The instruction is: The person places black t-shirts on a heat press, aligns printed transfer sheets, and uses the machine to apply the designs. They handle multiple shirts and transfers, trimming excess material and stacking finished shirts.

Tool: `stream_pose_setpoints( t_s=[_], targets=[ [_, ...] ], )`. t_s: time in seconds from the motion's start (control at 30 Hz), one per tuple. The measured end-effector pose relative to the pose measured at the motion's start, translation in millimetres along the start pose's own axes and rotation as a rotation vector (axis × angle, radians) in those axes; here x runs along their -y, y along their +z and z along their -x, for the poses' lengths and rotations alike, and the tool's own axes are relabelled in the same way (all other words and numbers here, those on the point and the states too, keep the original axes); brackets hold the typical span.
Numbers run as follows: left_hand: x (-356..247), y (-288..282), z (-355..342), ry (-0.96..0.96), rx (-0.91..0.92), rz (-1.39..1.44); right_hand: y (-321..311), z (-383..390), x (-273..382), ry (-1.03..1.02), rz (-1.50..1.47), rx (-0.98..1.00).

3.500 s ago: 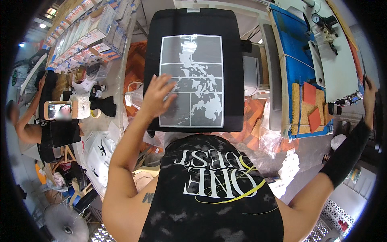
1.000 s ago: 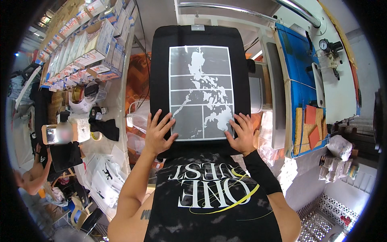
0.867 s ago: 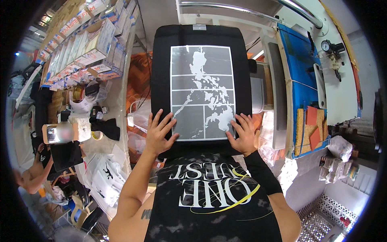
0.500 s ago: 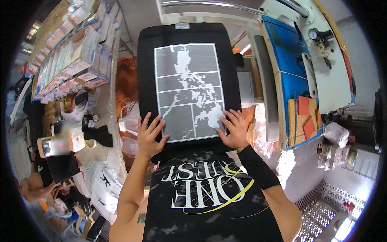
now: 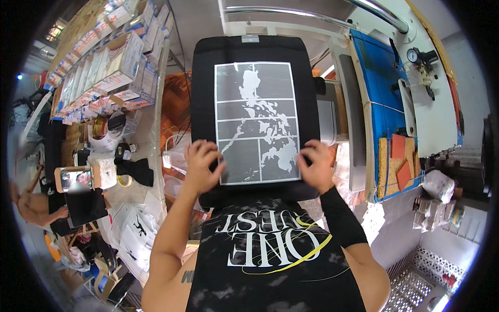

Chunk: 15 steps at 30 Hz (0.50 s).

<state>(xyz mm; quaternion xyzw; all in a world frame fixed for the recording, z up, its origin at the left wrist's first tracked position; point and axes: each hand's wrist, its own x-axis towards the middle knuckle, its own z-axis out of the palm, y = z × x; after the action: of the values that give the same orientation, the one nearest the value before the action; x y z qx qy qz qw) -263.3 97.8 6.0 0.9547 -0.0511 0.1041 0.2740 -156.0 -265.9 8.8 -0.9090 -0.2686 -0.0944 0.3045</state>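
Note:
A black cloth, apparently a garment, lies over a flat board (image 5: 306,104). Its middle bears a grey rectangular panel (image 5: 239,161) with white lines and a white island map; I cannot tell whether this is a print or a sheet laid on top. My left hand (image 5: 204,166) is at the panel's lower left edge, fingers bent and thumb apart. Across from it, my right hand (image 5: 317,166) is at the lower right edge, its fingers curled and spread from the thumb. Nothing shows in either hand. What the fingertips touch is partly hidden.
On the left, a table (image 5: 148,171) holds stacked cartons (image 5: 119,65) and a phone (image 5: 73,179) on a stand. Another person (image 5: 34,203) sits beyond it. At right stand a blue board (image 5: 374,93) and a machine with a pressure gauge (image 5: 413,55). A metal bar (image 5: 291,11) runs behind.
My fingers lay flat and stretched along the panel's lower sides before; now they are bent and drawn up. The whole view has shifted slightly, so the board appears further right.

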Motion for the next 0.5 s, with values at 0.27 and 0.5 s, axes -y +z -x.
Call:
stream_pose_setpoints(
  t_s=[0.27, 0.5],
  targets=[
    [135, 35, -90, -1.121, 0.042, 1.492, 46, -103, -150, 1.200, -1.336, 0.310],
    [202, 58, -152, -0.607, -0.128, 1.951, 83, -161, -224, 0.842, -1.548, -0.259]
  ],
)
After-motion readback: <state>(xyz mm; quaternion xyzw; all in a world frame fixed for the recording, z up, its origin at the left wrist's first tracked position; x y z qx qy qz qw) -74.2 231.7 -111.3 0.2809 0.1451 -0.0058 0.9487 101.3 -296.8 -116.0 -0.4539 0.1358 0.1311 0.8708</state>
